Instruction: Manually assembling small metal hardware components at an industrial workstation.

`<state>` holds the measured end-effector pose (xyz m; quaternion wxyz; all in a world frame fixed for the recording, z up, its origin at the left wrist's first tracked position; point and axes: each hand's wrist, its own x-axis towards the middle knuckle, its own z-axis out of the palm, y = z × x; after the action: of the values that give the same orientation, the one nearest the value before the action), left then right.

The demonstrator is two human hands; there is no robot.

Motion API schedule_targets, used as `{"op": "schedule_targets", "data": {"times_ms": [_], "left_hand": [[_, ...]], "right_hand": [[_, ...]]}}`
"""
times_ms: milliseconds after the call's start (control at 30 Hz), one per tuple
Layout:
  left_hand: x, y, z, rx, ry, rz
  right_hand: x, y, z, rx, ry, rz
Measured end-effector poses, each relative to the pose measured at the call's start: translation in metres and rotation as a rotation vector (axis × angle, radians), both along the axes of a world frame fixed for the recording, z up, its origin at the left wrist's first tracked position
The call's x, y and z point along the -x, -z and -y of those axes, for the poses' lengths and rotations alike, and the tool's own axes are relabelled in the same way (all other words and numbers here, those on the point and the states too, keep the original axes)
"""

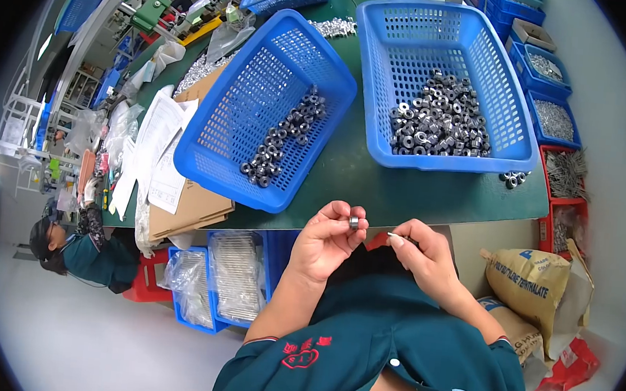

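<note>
My left hand pinches a small dark metal ring between thumb and fingertips, just below the near edge of the green table. My right hand is close beside it, holding a thin silvery pin that points toward the ring. The two parts are a small gap apart. Beyond the hands stand two blue perforated baskets: the left basket is tilted with dark rings along its lower side, and the right basket holds a heap of similar rings.
Small blue bins and red bins with metal parts line the right side. Papers and cardboard lie at the left. Blue crates with bagged parts sit under the table. Sacks stand at right. Another person sits at left.
</note>
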<state>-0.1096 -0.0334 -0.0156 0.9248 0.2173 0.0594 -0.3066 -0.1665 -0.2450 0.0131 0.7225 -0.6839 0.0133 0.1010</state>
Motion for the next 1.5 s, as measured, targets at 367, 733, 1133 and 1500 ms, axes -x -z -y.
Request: {"op": "schedule_targets", "data": {"times_ms": [367,733,1133,1500], "left_hand": [[0.009,-0.005,-0.003,-0.117,0.024,0.025],[0.013,-0.015,-0.001,-0.303,0.026,0.147],[0.024,-0.016,0.012,-0.448,-0.066,0.259],[0.024,-0.018,0.015,-0.587,-0.133,0.618]], "right_hand": [[-0.002,0.002,-0.008,0.022,-0.011,0.007],[-0.008,-0.002,-0.016,0.373,-0.024,0.427],[-0.011,-0.008,-0.019,0.745,0.021,0.767],[-0.011,-0.005,-0.004,-0.630,-0.170,-0.459]]}}
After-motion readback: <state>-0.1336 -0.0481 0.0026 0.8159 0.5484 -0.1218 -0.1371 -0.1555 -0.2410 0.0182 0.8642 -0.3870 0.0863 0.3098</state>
